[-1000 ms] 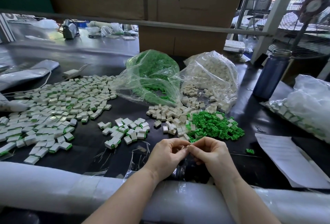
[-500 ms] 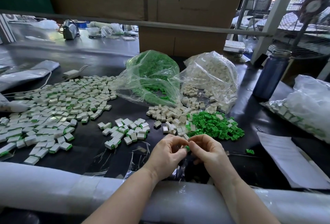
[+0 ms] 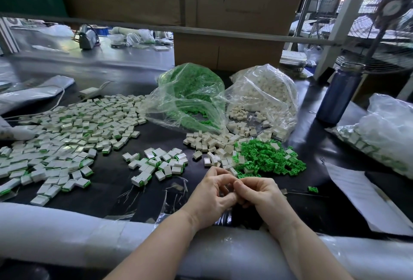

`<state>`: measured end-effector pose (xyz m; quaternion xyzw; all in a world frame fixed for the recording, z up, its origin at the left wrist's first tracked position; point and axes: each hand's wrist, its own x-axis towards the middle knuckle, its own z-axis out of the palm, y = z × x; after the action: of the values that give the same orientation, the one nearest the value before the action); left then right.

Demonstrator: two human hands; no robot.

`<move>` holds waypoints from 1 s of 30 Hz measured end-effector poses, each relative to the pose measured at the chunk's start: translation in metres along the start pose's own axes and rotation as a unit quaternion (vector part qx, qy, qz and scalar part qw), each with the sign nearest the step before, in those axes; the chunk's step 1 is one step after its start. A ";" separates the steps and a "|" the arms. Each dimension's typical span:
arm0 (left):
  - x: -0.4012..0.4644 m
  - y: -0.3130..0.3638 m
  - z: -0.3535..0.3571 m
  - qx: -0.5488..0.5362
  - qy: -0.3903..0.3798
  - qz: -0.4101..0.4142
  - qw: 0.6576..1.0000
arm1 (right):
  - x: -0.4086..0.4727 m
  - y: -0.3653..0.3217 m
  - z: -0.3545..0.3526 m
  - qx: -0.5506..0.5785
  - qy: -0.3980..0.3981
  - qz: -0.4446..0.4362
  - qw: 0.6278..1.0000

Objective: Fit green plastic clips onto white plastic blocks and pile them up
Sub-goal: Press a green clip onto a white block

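Observation:
My left hand (image 3: 212,195) and my right hand (image 3: 257,192) meet fingertip to fingertip near the table's front edge, pinching a small white block (image 3: 226,190) between them; it is mostly hidden by fingers. Just beyond lies a heap of loose green clips (image 3: 268,159), with loose white blocks (image 3: 214,143) to its left. A small pile of fitted blocks (image 3: 156,163) sits left of my hands. A much larger spread of fitted blocks (image 3: 67,136) covers the left of the table. One stray green clip (image 3: 312,189) lies right of my right hand.
Two open clear bags stand behind the heaps: one of green clips (image 3: 192,94), one of white blocks (image 3: 266,94). A dark blue bottle (image 3: 339,94) stands at right, with a bag of fitted blocks (image 3: 384,136) and a paper sheet (image 3: 362,195). Cardboard boxes (image 3: 225,52) rise behind.
My hands have shifted slightly toward the front edge and stayed pressed together. The green bit seen between my fingertips half a second ago is now hidden.

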<state>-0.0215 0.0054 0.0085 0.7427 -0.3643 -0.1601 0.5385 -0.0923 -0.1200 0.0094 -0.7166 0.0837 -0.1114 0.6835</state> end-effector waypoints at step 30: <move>0.002 -0.006 0.001 0.036 -0.028 0.029 0.999 | 0.000 0.002 -0.001 0.024 0.027 0.009 0.999</move>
<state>-0.0193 0.0042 0.0032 0.7460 -0.4058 -0.1521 0.5056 -0.0922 -0.1207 0.0075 -0.6958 0.1056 -0.1262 0.6992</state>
